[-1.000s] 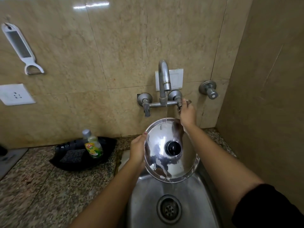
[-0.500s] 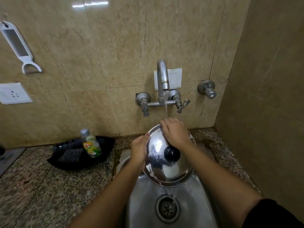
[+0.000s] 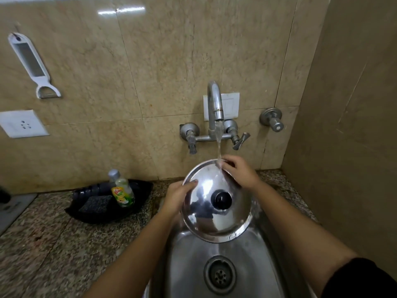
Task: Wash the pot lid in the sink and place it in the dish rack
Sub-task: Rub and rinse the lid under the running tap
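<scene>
A shiny steel pot lid (image 3: 206, 216) with a black knob (image 3: 221, 199) is held tilted over the steel sink (image 3: 189, 261). My left hand (image 3: 178, 196) grips its left rim, thumb on top. My right hand (image 3: 238, 171) lies on the lid's upper right part, fingers spread flat against the wet metal. Water runs from the wall tap (image 3: 214, 104) in a full stream onto the lid's top edge, just beside my right fingertips. The dish rack is not in view.
A black tray (image 3: 137, 209) on the granite counter (image 3: 43, 244) holds a dish soap bottle (image 3: 122, 192) and a dark scrub pad (image 3: 96, 204). The sink drain (image 3: 220, 275) lies below the lid. A white peeler (image 3: 32, 65) hangs on the tiled wall. A side wall stands close on the right.
My right hand left the tap handle and came down onto the lid, then slid to its upper right rim. The water stream has grown stronger. My left hand kept its hold.
</scene>
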